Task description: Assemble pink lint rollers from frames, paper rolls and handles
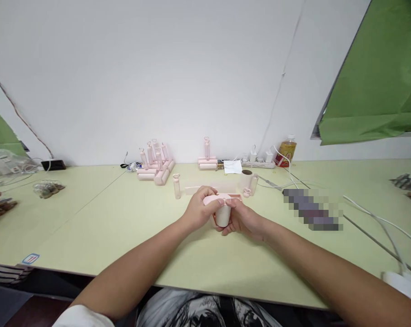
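both hands (pixel 200 209) (pixel 248 220) pinch the pink-and-white roller piece (pixel 223 215) above the counter (pixel 198 272), thumbs at its top; uneven thumb pressure could skew it or make it slip out.

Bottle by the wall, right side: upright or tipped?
Upright: the bottle stands with its white cap on top, liquid visible inside.

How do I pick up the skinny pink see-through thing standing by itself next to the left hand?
I'd pinch the skinny pink thing around its middle, coming from its left. It stands upright and its body is slim and straight there, while its pink top is wider. The left hand is over on its right.
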`<state>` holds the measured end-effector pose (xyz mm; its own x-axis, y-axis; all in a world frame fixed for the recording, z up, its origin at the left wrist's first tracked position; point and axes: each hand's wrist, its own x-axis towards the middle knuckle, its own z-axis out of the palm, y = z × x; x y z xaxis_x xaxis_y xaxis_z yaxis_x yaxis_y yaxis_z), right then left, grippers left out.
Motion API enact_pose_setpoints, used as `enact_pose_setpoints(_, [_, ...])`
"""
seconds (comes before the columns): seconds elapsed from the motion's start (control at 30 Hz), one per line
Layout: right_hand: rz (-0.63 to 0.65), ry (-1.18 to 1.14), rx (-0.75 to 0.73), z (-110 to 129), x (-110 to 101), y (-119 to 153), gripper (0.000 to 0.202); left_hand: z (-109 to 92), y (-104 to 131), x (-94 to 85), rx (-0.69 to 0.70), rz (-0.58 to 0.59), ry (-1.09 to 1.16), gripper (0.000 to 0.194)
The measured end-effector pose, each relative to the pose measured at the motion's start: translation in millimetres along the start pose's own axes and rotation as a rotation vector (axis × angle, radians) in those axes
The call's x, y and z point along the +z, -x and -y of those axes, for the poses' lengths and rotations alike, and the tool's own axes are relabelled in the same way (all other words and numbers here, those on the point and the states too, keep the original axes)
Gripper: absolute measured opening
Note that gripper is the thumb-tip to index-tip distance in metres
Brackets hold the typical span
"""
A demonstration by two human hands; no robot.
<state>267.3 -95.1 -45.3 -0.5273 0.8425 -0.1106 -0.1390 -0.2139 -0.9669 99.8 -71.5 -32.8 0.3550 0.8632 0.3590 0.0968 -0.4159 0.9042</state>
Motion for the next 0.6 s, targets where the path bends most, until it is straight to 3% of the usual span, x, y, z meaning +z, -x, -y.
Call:
enact_pose_setpoints(0.13, [-0.028,0.102,0.032,-1.6,2.4,2.7,0.052,-6.4,-3.8,-10.5,-0.062,0.045,-0.098,0.031])
enact_pose_setpoints(0.27, [-0.030,0.217,0.056,1.3,2.1,5.8,0.054,-10.1,-6.6,-21.2,-0.236,0.242,-0.032,0.038])
enact_pose_setpoints(0.43, [-0.090,0.503,-0.057,7.4,1.9,7.7,0.046,-10.2,-9.8,-30.9,-0.291,0.336,-0.080,0.040])
enact_pose_setpoints(0.6, [-0.088,0.625,-0.174,6.7,-0.5,8.6,0.046,-13.3,-10.0,-35.9,-0.368,0.415,-0.061,0.043])
